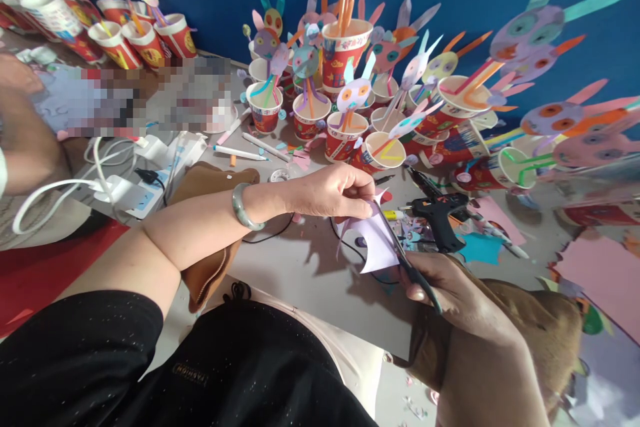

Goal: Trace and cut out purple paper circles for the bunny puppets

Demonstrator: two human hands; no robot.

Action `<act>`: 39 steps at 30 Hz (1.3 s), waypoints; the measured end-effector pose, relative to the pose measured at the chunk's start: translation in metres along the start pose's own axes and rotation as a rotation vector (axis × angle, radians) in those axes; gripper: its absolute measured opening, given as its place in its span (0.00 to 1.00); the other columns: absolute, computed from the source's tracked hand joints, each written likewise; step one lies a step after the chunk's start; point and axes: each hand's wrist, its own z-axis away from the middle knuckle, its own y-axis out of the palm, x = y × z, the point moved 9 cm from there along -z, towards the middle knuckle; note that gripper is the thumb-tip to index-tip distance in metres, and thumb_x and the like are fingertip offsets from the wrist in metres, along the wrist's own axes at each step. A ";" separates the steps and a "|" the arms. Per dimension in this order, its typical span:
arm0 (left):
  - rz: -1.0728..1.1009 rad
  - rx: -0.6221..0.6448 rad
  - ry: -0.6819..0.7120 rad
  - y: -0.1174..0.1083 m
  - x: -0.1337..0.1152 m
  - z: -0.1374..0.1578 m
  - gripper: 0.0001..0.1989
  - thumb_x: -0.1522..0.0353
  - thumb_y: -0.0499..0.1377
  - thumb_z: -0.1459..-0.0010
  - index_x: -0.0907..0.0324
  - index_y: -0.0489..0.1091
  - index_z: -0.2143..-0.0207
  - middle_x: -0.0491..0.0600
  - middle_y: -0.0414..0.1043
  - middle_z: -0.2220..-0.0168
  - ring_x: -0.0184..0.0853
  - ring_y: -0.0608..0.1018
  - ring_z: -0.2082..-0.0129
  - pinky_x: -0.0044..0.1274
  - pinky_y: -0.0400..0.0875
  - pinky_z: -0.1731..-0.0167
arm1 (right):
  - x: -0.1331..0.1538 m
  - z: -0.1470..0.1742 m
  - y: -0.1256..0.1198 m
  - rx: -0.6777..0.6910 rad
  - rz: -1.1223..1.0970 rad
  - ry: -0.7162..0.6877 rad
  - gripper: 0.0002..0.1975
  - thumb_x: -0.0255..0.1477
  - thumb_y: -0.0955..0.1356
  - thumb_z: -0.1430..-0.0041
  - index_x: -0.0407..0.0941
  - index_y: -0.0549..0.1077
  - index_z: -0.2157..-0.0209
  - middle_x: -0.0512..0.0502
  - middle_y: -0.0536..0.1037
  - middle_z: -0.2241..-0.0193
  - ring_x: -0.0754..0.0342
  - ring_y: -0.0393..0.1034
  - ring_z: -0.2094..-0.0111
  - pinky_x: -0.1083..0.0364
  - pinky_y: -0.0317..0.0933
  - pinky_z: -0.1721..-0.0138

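My left hand (343,190), with a bangle (245,207) at its wrist, pinches a sheet of lilac paper (375,247) by its upper edge. The paper has curved notches cut out of its border. In my right hand (445,287) is a pair of dark scissors (400,250), its blades lying along the right side of the paper. Part of the handles is hidden by my fingers. A black glue gun (440,213) lies on the table just beyond the scissors.
Paper cups with paper rabbit figures (355,93) crowd the back of the table. A power strip (150,193) with white cables sits left, near another person's arm (25,127). Brown cloth (530,327) bulges at right. Markers (243,153) and paper scraps lie about; pink paper (600,280) is at far right.
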 end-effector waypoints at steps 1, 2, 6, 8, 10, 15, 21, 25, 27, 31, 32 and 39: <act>0.011 -0.006 0.000 -0.001 0.001 0.000 0.06 0.72 0.62 0.48 0.63 0.67 0.75 0.41 0.66 0.80 0.22 0.67 0.80 0.17 0.59 0.79 | 0.000 0.000 -0.001 -0.004 -0.009 0.000 0.34 0.62 0.65 0.47 0.43 0.65 0.79 0.53 0.63 0.81 0.59 0.53 0.78 0.58 0.48 0.78; 0.026 -0.012 -0.001 -0.002 0.002 -0.001 0.06 0.72 0.62 0.47 0.63 0.68 0.74 0.42 0.67 0.79 0.22 0.68 0.80 0.17 0.60 0.79 | 0.000 0.001 -0.001 -0.014 -0.026 -0.002 0.34 0.62 0.66 0.48 0.43 0.65 0.79 0.52 0.63 0.81 0.59 0.53 0.78 0.58 0.48 0.78; 0.101 -0.022 -0.011 -0.002 0.006 -0.003 0.06 0.72 0.62 0.44 0.63 0.68 0.71 0.44 0.71 0.77 0.23 0.72 0.79 0.17 0.64 0.77 | -0.005 0.002 -0.009 -0.213 -0.160 -0.027 0.31 0.59 0.69 0.49 0.44 0.68 0.79 0.51 0.67 0.81 0.57 0.58 0.78 0.57 0.52 0.77; 0.121 -0.010 -0.022 0.002 0.009 -0.004 0.06 0.71 0.62 0.43 0.63 0.67 0.70 0.44 0.71 0.76 0.24 0.74 0.77 0.18 0.67 0.75 | -0.011 0.004 -0.016 -0.415 -0.210 -0.023 0.27 0.55 0.72 0.50 0.44 0.70 0.78 0.51 0.68 0.81 0.56 0.60 0.78 0.56 0.55 0.77; 0.082 0.005 -0.016 0.006 0.010 -0.004 0.06 0.71 0.62 0.43 0.63 0.67 0.70 0.43 0.71 0.76 0.25 0.74 0.76 0.19 0.67 0.73 | -0.017 0.005 -0.018 -0.569 -0.220 0.002 0.23 0.51 0.75 0.53 0.45 0.74 0.74 0.51 0.70 0.79 0.56 0.61 0.77 0.56 0.57 0.76; -0.150 -0.019 0.100 0.009 0.000 -0.001 0.07 0.72 0.64 0.46 0.63 0.68 0.74 0.43 0.69 0.75 0.24 0.70 0.75 0.20 0.63 0.70 | -0.024 0.012 -0.024 -0.791 -0.212 0.021 0.17 0.44 0.78 0.55 0.48 0.77 0.70 0.51 0.76 0.76 0.53 0.67 0.75 0.54 0.63 0.73; -0.200 0.015 0.126 0.014 -0.002 -0.001 0.09 0.71 0.64 0.47 0.62 0.67 0.76 0.42 0.68 0.77 0.25 0.67 0.75 0.20 0.61 0.71 | -0.025 0.010 -0.026 -0.774 -0.206 0.077 0.17 0.44 0.77 0.52 0.47 0.73 0.79 0.52 0.72 0.82 0.55 0.63 0.79 0.55 0.59 0.77; -0.186 0.022 0.094 0.013 -0.001 -0.002 0.08 0.74 0.64 0.49 0.62 0.67 0.76 0.41 0.67 0.78 0.24 0.67 0.76 0.20 0.61 0.70 | -0.025 0.009 -0.027 -0.792 -0.239 0.076 0.17 0.43 0.77 0.52 0.47 0.73 0.78 0.52 0.72 0.82 0.54 0.63 0.78 0.54 0.59 0.77; -0.170 0.022 0.075 0.013 0.000 -0.002 0.08 0.74 0.64 0.49 0.62 0.67 0.76 0.42 0.68 0.77 0.24 0.68 0.76 0.20 0.62 0.71 | -0.029 0.010 -0.028 -0.817 -0.288 0.066 0.16 0.42 0.78 0.53 0.47 0.73 0.78 0.52 0.72 0.81 0.55 0.64 0.78 0.54 0.61 0.75; -0.061 0.072 -0.006 0.018 0.011 0.000 0.09 0.70 0.65 0.46 0.62 0.67 0.74 0.44 0.72 0.76 0.27 0.74 0.75 0.20 0.67 0.72 | -0.043 0.015 -0.030 -0.880 -0.396 0.055 0.17 0.37 0.80 0.58 0.47 0.70 0.78 0.54 0.71 0.79 0.58 0.61 0.79 0.55 0.60 0.76; -0.026 0.083 -0.024 0.019 0.014 0.000 0.09 0.69 0.64 0.45 0.62 0.66 0.73 0.44 0.72 0.76 0.27 0.75 0.76 0.20 0.68 0.73 | -0.045 0.015 -0.031 -0.888 -0.408 0.051 0.17 0.36 0.80 0.59 0.47 0.70 0.78 0.54 0.71 0.79 0.58 0.61 0.79 0.55 0.60 0.77; -0.024 -0.035 -0.079 -0.007 0.011 -0.001 0.06 0.69 0.63 0.44 0.63 0.70 0.69 0.44 0.72 0.75 0.25 0.75 0.77 0.17 0.67 0.77 | -0.041 0.028 -0.050 -1.052 -0.501 -0.011 0.13 0.28 0.78 0.62 0.45 0.70 0.81 0.53 0.73 0.76 0.61 0.62 0.81 0.56 0.58 0.78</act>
